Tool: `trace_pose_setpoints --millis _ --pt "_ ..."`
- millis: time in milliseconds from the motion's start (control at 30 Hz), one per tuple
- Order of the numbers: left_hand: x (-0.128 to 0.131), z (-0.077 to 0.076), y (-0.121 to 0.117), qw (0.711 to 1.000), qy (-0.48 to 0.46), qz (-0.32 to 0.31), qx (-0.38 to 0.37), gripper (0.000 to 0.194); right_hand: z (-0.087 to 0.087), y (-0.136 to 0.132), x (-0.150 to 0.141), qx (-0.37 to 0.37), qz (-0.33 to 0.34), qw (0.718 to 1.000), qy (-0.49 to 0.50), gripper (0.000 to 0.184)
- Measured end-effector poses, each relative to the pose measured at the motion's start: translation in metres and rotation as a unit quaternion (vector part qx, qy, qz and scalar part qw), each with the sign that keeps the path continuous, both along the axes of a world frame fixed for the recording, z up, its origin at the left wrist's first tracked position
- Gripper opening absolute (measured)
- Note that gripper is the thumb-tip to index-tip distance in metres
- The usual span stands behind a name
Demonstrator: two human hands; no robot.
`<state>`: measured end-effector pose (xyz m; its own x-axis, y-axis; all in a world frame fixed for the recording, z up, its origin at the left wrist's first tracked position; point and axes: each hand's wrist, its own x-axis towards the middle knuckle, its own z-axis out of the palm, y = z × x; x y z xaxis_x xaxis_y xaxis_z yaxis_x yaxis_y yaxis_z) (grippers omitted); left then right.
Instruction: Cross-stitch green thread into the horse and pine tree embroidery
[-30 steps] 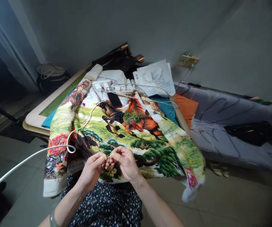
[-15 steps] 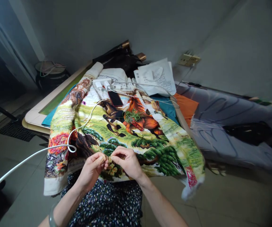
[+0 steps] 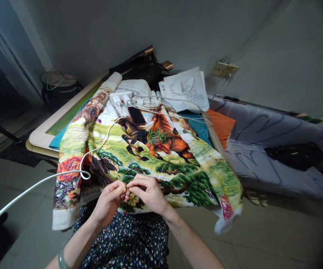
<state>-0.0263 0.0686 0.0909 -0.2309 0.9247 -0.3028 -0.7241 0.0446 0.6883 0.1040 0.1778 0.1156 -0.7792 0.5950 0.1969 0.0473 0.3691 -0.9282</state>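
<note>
A large embroidered canvas (image 3: 161, 201) with horses and green trees covers the table, its left and right sides rolled up. Over its near edge, my left hand (image 3: 111, 198) is closed in a pinch, thumb against fingers. My right hand (image 3: 147, 192) also pinches, its fingertips meeting those of the left. Whatever lies between the fingertips is too small to make out. A tangle of green thread (image 3: 157, 137) rests on the orange horse, farther back. Beside it lies a dark phone (image 3: 137, 116) with a red edge.
A white cable (image 3: 32, 187) loops in from the left across the canvas. Behind the phone sits a white power strip (image 3: 121, 95) with plugs. White printed bags (image 3: 184, 89) lie at the back right of the table (image 3: 39, 137). A wall socket (image 3: 224, 69) is beyond.
My right hand has moved slightly left, so its fingertips now meet the left hand's. My left hand has hardly moved.
</note>
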Motion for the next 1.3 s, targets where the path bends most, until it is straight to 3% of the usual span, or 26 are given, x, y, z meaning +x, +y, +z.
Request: trace_pose_setpoints --millis 233,500,767,1067,1300 --pt "-0.001 0.001 0.000 1.000 0.002 -0.001 0.000 0.032 0.001 -0.001 -0.001 0.002 0.004 1.000 -0.002 0.018" --pt "-0.004 0.002 0.000 0.999 0.047 -0.013 0.011 0.032 0.001 0.000 0.001 0.073 0.011 0.997 -0.012 0.020" --pt "-0.011 -0.001 0.001 0.980 0.198 -0.005 0.026 0.027 0.001 -0.002 0.004 0.126 -0.003 0.992 -0.022 0.022" --pt "-0.011 -0.001 0.001 0.978 0.209 -0.019 0.022 0.029 -0.002 -0.008 0.002 0.127 -0.017 0.992 0.002 0.023" --pt "-0.012 -0.005 0.000 0.971 0.235 -0.037 0.034 0.027 -0.003 -0.008 0.003 0.177 -0.020 0.984 0.006 0.023"
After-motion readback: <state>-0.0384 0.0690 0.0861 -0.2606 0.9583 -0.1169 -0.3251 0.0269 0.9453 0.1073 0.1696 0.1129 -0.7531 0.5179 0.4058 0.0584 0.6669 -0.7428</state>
